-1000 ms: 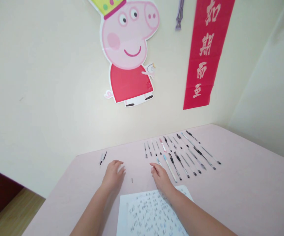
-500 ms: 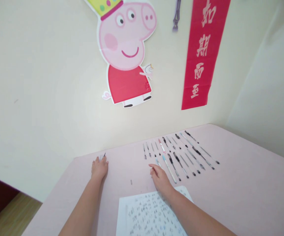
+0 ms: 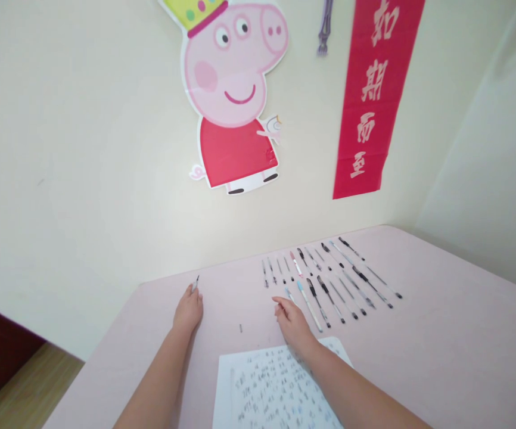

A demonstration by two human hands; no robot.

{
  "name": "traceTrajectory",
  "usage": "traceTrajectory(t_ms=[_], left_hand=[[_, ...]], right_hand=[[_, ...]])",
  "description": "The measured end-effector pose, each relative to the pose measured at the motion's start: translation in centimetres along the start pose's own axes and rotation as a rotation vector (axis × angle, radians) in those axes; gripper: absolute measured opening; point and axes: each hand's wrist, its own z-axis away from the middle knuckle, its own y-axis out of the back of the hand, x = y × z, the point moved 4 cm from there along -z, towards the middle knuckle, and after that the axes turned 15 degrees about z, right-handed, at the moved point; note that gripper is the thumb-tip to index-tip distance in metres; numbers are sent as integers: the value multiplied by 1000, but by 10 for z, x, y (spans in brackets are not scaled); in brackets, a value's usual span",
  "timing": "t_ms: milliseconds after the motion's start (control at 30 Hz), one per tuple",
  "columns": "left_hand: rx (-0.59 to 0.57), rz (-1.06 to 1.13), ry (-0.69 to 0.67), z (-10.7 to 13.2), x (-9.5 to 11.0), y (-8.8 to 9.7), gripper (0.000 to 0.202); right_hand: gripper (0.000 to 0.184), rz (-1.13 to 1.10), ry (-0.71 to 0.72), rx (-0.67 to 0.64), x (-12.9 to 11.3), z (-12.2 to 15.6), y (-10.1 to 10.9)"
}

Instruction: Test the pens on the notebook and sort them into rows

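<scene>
My left hand [image 3: 188, 311] lies on the pink table [image 3: 441, 333] near its far left edge, its fingers closed over a pen [image 3: 195, 283] whose tip sticks out past them. My right hand [image 3: 292, 319] rests on the table with its fingers loosely curled, beside the nearest pen of a row of pens [image 3: 329, 280] and pen parts laid out side by side. A sheet of handwritten paper [image 3: 276, 387] lies under my right forearm. A tiny dark piece [image 3: 241, 328] sits between the two hands.
The table stands against a cream wall with a cartoon pig sticker [image 3: 233, 95] and a red banner [image 3: 374, 95]. A wooden floor [image 3: 21, 393] shows past the table's left edge.
My left hand moved left from the middle of the table to the pen at the far left edge and closed on it. The right hand stayed put.
</scene>
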Motion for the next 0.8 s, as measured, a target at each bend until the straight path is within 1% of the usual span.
traceTrajectory(t_ms=[133,233,400,467,533,700,800], left_hand=[[8,-12,7,3,0,-1,52],[11,-13,-5,6,2,-2,55],[1,73,-113,24,17,-2,53],[-17,133,-150,35,28,0,52],[-65,194,-183,48,42,3,52],[-246,342,-242,78,85,10,56],[-353,411,-265,89,105,12,59]], right_hand=[[35,-2,-7,27,1,0,-1],[36,-7,-1,18,0,0,-1],[37,-11,-7,16,-1,-1,0],[37,-13,-4,21,-1,-1,0],[36,-16,5,20,-1,-1,0],[35,-5,15,24,-1,-1,1],[35,12,19,18,-2,-1,1]])
